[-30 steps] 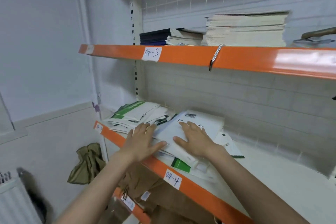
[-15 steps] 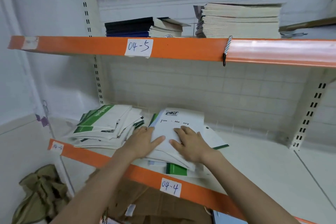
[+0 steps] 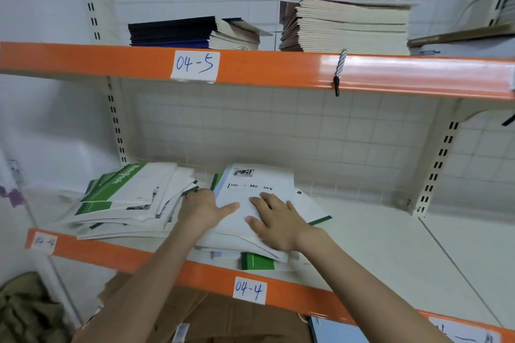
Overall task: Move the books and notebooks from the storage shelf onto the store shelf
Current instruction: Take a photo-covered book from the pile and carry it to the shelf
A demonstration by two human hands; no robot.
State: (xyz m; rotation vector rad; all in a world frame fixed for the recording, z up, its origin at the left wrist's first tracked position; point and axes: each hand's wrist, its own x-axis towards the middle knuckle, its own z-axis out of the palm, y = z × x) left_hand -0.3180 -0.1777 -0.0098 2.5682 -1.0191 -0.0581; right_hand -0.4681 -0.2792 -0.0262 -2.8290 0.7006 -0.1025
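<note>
A stack of white notebooks [image 3: 259,178], its top cover printed with faint black words, lies on the lower shelf marked 04-4 [image 3: 195,273]. My left hand [image 3: 204,210] grips the stack's left edge, thumb lying on the top cover and fingers dipping down the side. On the top cover my right hand [image 3: 276,220] lies flat with fingers spread. A green notebook [image 3: 257,262] pokes out from under the stack at the front. To the left sits a loose pile of green-and-white notebooks [image 3: 131,198].
The upper shelf marked 04-5 [image 3: 278,67] carries a dark blue notebook stack [image 3: 178,32] and a taller beige stack [image 3: 351,28]. A cord [image 3: 341,69] hangs over its orange edge. Brown cardboard [image 3: 223,320] and an olive cloth [image 3: 25,312] lie below.
My view has swung right and come closer to the shelves. Both hands stay on the white stack; my left hand's fingers have slid from the top to its left edge.
</note>
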